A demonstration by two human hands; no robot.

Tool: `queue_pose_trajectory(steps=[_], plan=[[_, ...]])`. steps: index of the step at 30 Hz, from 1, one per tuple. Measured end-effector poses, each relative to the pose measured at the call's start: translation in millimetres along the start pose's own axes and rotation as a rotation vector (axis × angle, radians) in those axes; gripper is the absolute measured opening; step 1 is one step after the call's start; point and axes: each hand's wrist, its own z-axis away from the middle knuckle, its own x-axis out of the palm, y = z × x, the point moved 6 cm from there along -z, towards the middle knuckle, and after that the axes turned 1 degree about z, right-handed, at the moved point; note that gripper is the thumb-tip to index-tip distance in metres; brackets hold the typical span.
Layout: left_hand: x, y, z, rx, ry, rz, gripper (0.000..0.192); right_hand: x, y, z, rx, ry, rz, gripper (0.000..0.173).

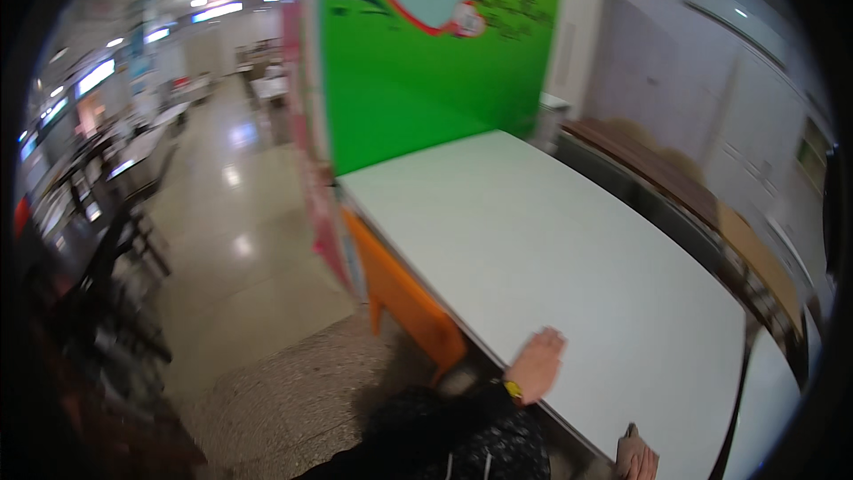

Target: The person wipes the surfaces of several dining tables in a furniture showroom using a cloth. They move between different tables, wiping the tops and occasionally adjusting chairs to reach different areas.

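Note:
A white rectangular tabletop [566, 247] stretches out before me. My left hand [536, 367] rests palm down near its close edge, fingers extended, holding nothing; a yellow band circles that wrist. Further right, at the lower rim of the picture, my right hand [644, 465] lies on a greyish-brown cloth [629, 448] with its fingers bent over it. The cloth touches the tabletop, and a dark tip sticks up at its far end. The picture's edge cuts off part of this hand.
A green printed panel [433, 93] with writing rises at the table's far end. An orange chair [400, 293] is tucked against the left side. Beyond the right side run a dark bench [606, 167] and a brown tabletop [640, 153]. A tiled aisle [246, 267] lies left.

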Motion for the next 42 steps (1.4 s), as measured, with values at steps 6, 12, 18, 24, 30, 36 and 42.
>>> queue_pose_trajectory(steps=[6,12,18,24,30,36,42], plan=[[-8.3,-11.3,22.9,-0.028,0.161,-0.019,0.053,18.2,-99.4,-96.4,-0.097,-0.17,-0.255,0.047],[-63.8,-55.5,45.5,-0.254,0.188,-0.276,0.058,-47.0,-220.4,-181.2,-0.127,-0.096,-0.738,0.045],[-112.3,-121.4,63.5,-0.448,0.298,-0.453,0.051,33.2,-268.2,-221.8,-0.435,0.224,-0.357,0.043],[-126.3,-149.5,79.8,-0.409,0.409,-0.292,0.036,51.0,-272.8,-227.9,-0.482,0.201,-0.317,0.045],[-124.2,-149.2,85.2,-0.352,0.51,-0.231,0.029,32.8,-250.8,-206.5,-0.492,0.123,-0.371,0.048],[-126.2,-150.9,88.2,-0.334,0.531,-0.223,0.032,41.2,-219.5,-197.8,-0.507,0.023,-0.428,0.048],[-125.8,-147.2,87.3,-0.302,0.572,-0.244,0.036,34.9,-247.5,-247.6,-0.659,-0.129,-0.743,0.047]])
